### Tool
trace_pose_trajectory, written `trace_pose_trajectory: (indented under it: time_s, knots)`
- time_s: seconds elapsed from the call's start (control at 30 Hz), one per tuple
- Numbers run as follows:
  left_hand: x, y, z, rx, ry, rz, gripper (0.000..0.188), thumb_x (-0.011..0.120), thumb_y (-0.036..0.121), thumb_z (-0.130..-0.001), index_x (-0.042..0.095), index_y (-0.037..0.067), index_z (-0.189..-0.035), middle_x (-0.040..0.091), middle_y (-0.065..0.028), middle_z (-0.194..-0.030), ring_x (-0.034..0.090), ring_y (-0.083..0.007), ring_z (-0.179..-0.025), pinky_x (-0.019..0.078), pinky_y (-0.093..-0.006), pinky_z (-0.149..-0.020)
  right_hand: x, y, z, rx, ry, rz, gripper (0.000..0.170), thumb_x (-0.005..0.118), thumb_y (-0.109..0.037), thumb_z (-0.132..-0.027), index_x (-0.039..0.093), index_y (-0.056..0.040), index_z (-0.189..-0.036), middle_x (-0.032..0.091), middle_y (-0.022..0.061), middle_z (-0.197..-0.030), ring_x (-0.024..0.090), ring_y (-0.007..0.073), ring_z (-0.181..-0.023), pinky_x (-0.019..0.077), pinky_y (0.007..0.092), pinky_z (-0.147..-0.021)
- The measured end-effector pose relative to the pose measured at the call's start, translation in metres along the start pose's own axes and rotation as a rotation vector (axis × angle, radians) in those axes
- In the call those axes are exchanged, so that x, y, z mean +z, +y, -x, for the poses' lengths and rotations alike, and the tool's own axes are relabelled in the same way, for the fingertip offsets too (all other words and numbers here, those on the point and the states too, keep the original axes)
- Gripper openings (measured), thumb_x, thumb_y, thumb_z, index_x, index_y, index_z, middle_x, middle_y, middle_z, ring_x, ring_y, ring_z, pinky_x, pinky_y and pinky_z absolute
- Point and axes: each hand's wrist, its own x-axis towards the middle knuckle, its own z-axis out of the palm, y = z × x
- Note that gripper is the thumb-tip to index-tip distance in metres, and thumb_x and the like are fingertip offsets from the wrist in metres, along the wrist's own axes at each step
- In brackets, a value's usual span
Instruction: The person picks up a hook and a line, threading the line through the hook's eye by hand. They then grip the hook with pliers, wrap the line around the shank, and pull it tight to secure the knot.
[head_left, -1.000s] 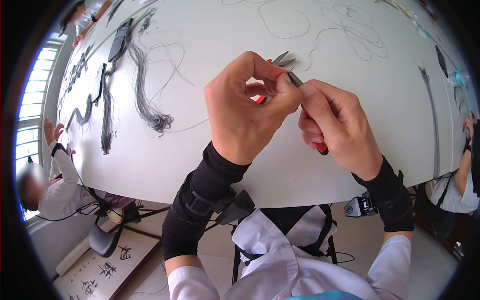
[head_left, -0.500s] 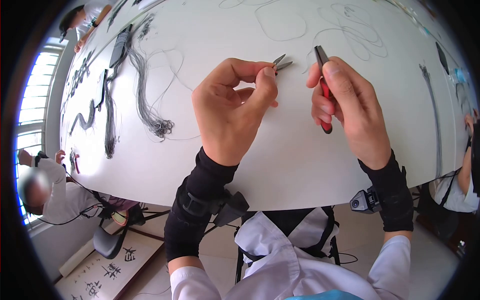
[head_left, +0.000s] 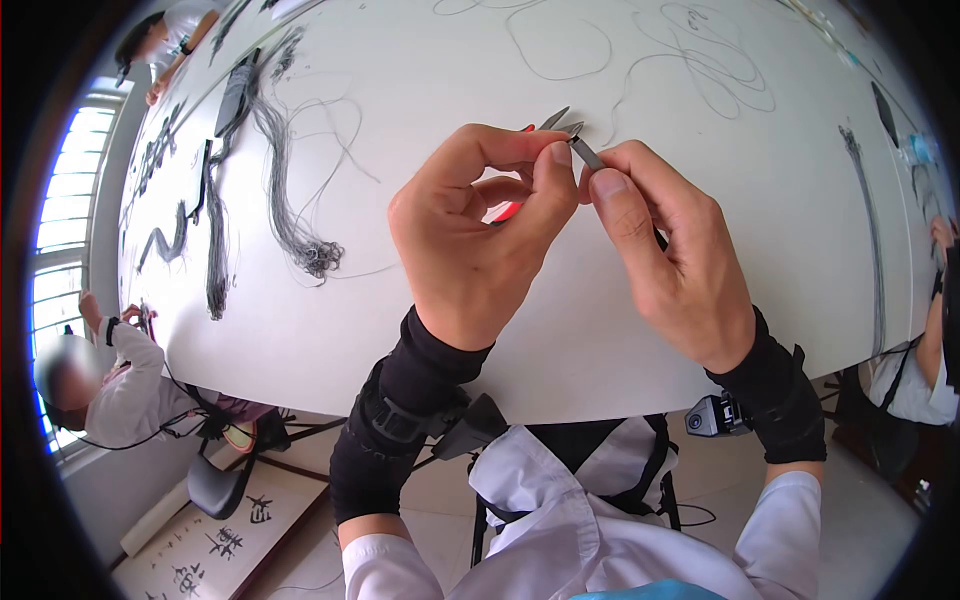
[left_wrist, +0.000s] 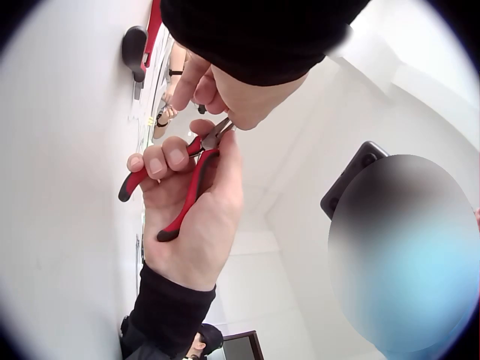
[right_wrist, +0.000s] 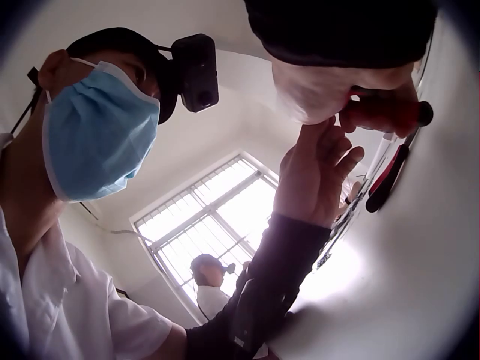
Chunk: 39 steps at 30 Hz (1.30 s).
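Observation:
My right hand (head_left: 690, 250) grips small pliers (head_left: 588, 155); in the left wrist view their red and black handles (left_wrist: 196, 191) stand spread in the palm, fingers around one of them. The pliers' tip meets the fingertips of my left hand (head_left: 475, 235), whose thumb and forefinger pinch a thin piece mostly hidden by them; I cannot tell its exact kind. Beyond the left fingers, a second red-handled tool (head_left: 555, 118) lies on the table with its two pointed blades apart.
On the white table (head_left: 570, 340), bundles of dark thin strands (head_left: 285, 205) lie to the left. Loose looped wire (head_left: 710, 70) spreads at the back, and a long strand bundle (head_left: 868, 240) runs down the right. Other people sit at the left (head_left: 110, 380) and right.
Half a second ago the pliers were held apart from my left hand, to the right. Now the right hand has come back left, bringing their tip to the left fingertips, as a second ago.

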Motion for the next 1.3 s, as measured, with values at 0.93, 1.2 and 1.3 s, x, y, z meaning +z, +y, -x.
trace_pose_trajectory:
  time_s: [0.93, 1.2, 1.3]
  knots:
    - [-0.033, 0.001, -0.016, -0.294, -0.664, 0.476, 0.057, 0.041, 0.033, -0.105, 0.064, -0.002, -0.067, 0.06, -0.0097, -0.061, 0.048, -0.0134, -0.052, 0.0401, -0.0279, -0.052, -0.002, -0.001, -0.001, 0.015, 0.086, 0.005, 0.026, 0.057, -0.022, -0.104, 0.058, 0.0019, -0.092, 0.043, 0.0025, -0.064, 0.036, 0.0103, -0.058, 0.0345, 0.0281, -0.052]
    - [-0.032, -0.005, -0.028, 0.247, -0.296, 0.227, 0.058, 0.023, 0.037, -0.109, 0.053, 0.0, -0.142, 0.059, -0.0215, -0.136, 0.051, -0.0339, -0.133, 0.0275, -0.0441, -0.12, 0.002, 0.005, -0.001, 0.045, 0.036, -0.044, 0.035, 0.049, -0.03, -0.107, 0.058, -0.0013, -0.091, 0.043, -0.0028, -0.064, 0.04, 0.0054, -0.059, 0.0343, 0.0227, -0.054]
    - [-0.025, -0.003, -0.021, 0.227, -0.23, -0.259, 0.036, 0.046, 0.025, -0.107, 0.069, 0.0, -0.119, 0.072, -0.0088, -0.089, 0.067, -0.0165, -0.088, 0.0316, -0.0405, -0.117, 0.002, 0.003, -0.001, 0.048, 0.044, -0.07, 0.033, 0.053, -0.027, -0.106, 0.057, 0.0024, -0.09, 0.045, 0.0001, -0.065, 0.039, 0.0077, -0.059, 0.0356, 0.0259, -0.054]
